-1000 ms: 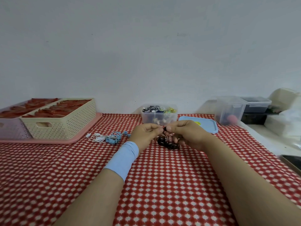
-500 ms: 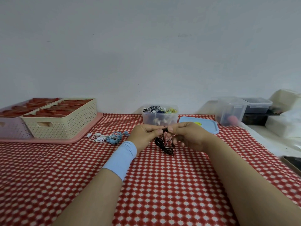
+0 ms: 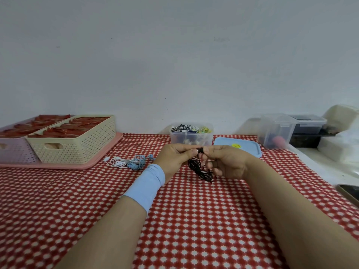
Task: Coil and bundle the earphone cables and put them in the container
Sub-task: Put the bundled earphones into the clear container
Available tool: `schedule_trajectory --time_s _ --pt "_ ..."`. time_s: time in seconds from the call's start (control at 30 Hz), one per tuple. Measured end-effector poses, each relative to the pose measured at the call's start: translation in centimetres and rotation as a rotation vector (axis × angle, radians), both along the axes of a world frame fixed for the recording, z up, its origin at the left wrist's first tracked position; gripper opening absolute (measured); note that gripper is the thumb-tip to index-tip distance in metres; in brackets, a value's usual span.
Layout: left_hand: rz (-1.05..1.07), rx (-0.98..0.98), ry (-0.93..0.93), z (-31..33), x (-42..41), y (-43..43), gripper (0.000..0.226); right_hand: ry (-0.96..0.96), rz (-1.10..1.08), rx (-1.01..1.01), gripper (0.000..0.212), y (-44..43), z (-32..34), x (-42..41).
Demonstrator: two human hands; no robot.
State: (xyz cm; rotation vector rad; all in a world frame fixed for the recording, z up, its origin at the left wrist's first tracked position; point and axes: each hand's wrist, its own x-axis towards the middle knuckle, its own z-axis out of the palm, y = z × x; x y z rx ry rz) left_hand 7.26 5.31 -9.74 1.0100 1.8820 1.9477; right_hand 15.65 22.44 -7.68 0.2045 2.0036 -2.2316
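A black earphone cable (image 3: 200, 169) hangs in a loose tangle between my two hands, its lower loops touching the red checked tablecloth. My left hand (image 3: 174, 159), with a light blue wristband, and my right hand (image 3: 225, 162) both pinch its earbud end at the top, thumbs nearly touching. Just behind my hands stands the clear container (image 3: 191, 137) holding several bundled earphones. Its blue lid (image 3: 238, 149) lies flat to its right. A white earphone cable (image 3: 117, 162) and a blue earphone cable (image 3: 138, 163) lie tangled together on the cloth to the left.
A cream basket (image 3: 77, 146) and a lilac basket (image 3: 13, 152) with red contents sit on a pink tray (image 3: 108, 148) at the back left. Clear plastic boxes (image 3: 277, 131) and white items stand at the back right. A phone (image 3: 349, 193) lies at the right edge.
Both hands have lifted the black cable a little, so the tangle that lay bunched on the cloth now hangs down in longer loops.
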Motion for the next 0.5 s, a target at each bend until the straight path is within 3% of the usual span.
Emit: schedule_trajectory --time_s 0.27,0.5 --pt "0.023 -0.015 0.064 0.31 0.21 -0.11 0.022 -0.053 -0.031 -0.039 0.019 -0.05 0.43 -0.07" --pt "-0.023 0.056 -0.029 0.16 0.31 0.15 0.022 -0.038 -0.076 -0.107 0.023 -0.27 0.72 0.11"
